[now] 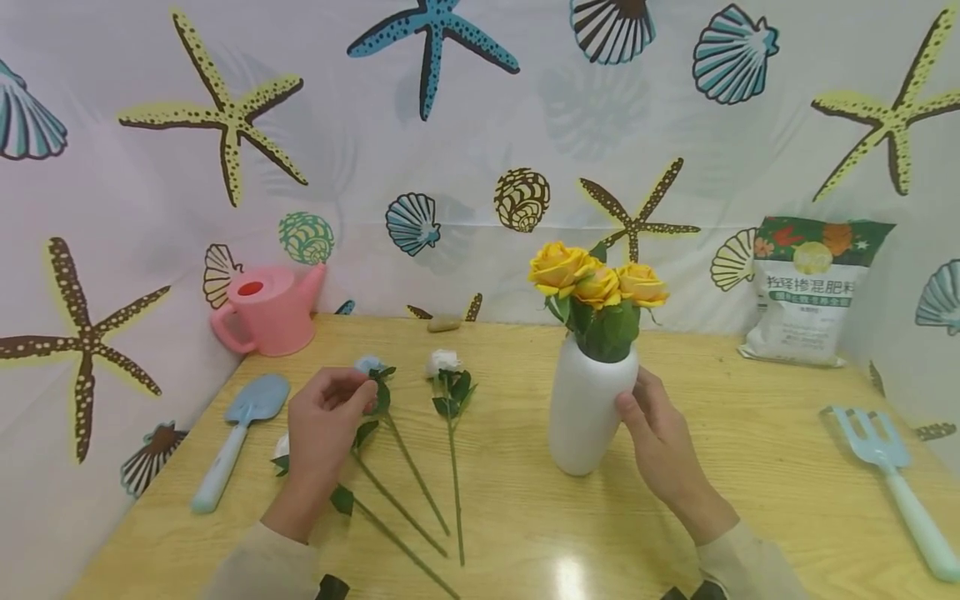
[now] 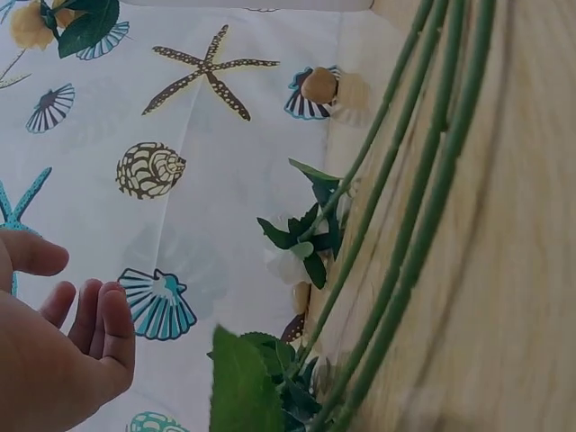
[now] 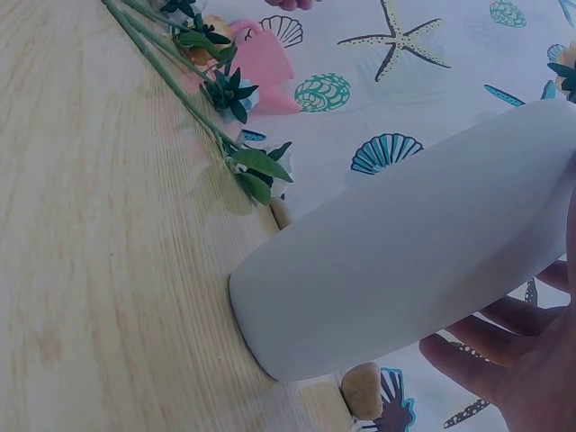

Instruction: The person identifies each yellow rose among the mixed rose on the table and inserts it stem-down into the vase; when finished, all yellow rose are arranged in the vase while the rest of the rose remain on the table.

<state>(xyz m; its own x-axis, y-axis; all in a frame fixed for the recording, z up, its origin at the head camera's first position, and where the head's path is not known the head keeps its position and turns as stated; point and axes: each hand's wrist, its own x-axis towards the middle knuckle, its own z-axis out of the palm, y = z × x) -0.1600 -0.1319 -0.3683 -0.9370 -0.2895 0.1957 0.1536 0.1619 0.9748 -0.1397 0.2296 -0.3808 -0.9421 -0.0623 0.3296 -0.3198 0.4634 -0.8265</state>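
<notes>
A white vase stands on the table with yellow roses in its mouth. Its right side is held by my right hand, thumb in front and fingers behind; the right wrist view shows the fingertips along the vase. On the left, my left hand hovers over several cut flowers, fingers loosely bent and nothing between them in the left wrist view. Among these are a white rose, a pale blue flower and another white bloom partly behind the hand. Long green stems extend toward me.
A pink watering can stands back left, with a blue trowel in front. At the right are a fertilizer bag and a blue hand fork. A small tan stone lies by the patterned cloth at the back.
</notes>
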